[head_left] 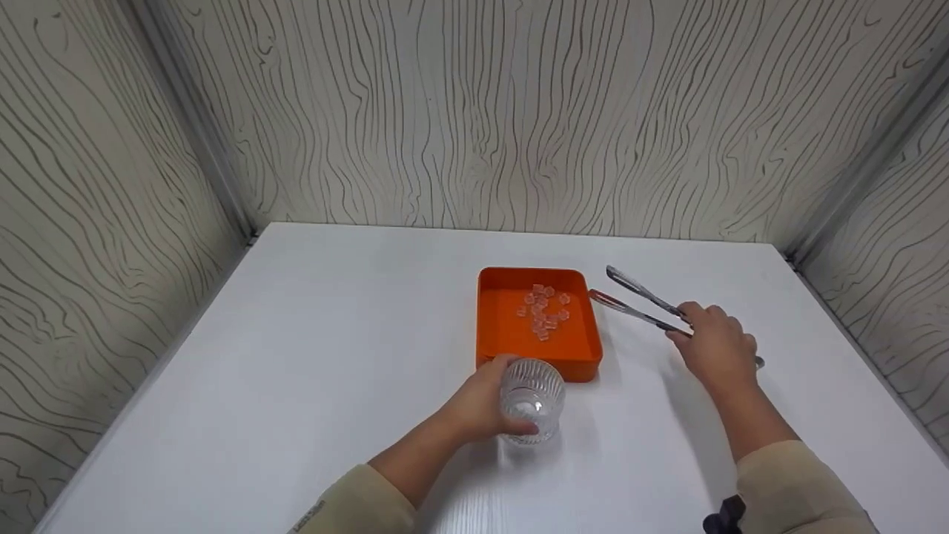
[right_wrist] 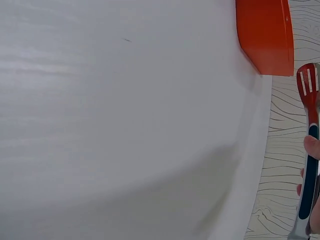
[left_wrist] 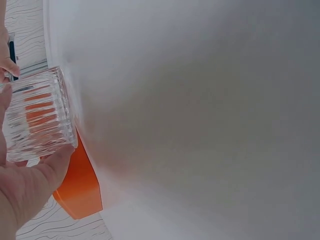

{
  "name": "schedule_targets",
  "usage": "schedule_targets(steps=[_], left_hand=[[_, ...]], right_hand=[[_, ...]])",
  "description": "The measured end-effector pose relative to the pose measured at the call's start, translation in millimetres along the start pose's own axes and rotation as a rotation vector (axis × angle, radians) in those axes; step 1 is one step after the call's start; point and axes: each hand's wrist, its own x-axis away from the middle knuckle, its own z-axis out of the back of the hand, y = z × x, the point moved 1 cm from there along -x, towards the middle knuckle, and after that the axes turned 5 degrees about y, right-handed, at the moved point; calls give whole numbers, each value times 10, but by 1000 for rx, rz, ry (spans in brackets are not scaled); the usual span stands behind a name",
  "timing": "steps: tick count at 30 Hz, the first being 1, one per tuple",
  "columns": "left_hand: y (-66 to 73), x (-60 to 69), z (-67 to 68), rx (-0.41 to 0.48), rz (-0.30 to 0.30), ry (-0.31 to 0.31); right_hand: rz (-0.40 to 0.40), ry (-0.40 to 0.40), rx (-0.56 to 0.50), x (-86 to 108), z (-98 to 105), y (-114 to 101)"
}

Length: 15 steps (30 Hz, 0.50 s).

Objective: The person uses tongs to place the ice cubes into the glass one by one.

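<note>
My left hand (head_left: 478, 406) grips a clear ribbed glass (head_left: 535, 393) at the near edge of a square orange tray (head_left: 493, 319). The glass shows in the left wrist view too, its base close to the tabletop; I cannot tell if they touch. Small clear cubes (head_left: 541, 304), like ice, lie clustered in the tray. To the tray's right, my right hand (head_left: 719, 347) holds a pair of tongs (head_left: 660, 300) above the table. Their arms are spread, tips towards the tray, with nothing between them. The right wrist view shows a slotted red tip and dark handle inlay.
The white table (head_left: 334, 334) extends on both sides of the tray. Wood-grain panels (head_left: 445, 111) close off the back and both sides. A small dark object (head_left: 725, 517) sits by the right sleeve.
</note>
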Motion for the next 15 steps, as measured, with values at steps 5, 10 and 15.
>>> schedule_targets(steps=[5, 10, 15], left_hand=[[-17, -3, -16, 16, -9, 0], [-51, 3, -25, 34, -27, -5], [-62, -4, -29, 33, -33, -10]], right_hand=[[2, -30, -10, -32, 31, -56], [3, -77, -15, -52, 48, -152], [-13, -156, -3, -83, 53, -231]])
